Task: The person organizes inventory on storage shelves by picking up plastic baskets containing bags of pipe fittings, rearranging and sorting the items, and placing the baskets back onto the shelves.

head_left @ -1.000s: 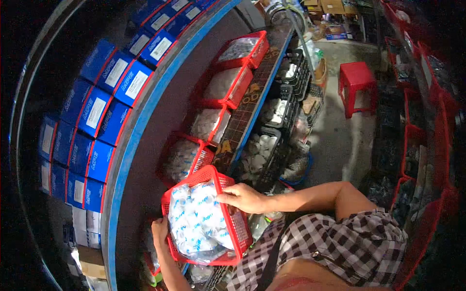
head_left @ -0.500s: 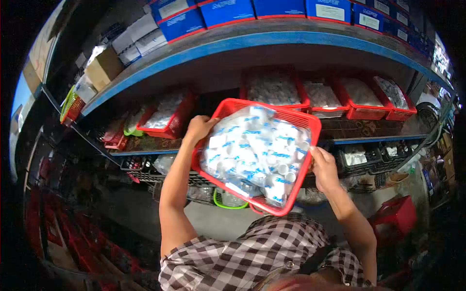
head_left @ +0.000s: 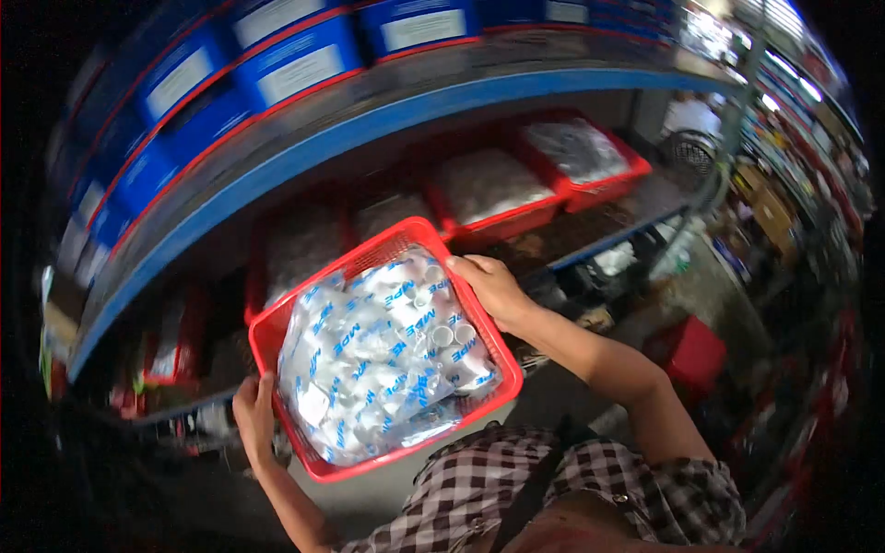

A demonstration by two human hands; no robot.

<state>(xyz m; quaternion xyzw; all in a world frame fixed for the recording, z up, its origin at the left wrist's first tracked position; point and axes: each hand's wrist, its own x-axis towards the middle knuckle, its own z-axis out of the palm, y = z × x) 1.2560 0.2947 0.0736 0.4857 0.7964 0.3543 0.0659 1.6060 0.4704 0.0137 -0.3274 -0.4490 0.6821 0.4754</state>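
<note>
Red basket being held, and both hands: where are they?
Red basket (head_left: 415,449): head view, on its near rim.
Left hand (head_left: 255,419): head view, on its middle.
Right hand (head_left: 494,291): head view, on its middle.

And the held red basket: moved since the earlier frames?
Yes, apparently rightward: the held red basket now overlaps more of the shelf basket behind it, though the camera turned too.

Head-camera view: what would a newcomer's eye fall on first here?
Probably the red basket near the centre, held between the left hand and right hand and filled with blue-lettered bags of white pieces. Next, perhaps, the blue boxes with white labels at the upper left. Just past the held basket, more red baskets stand in a row.
</note>
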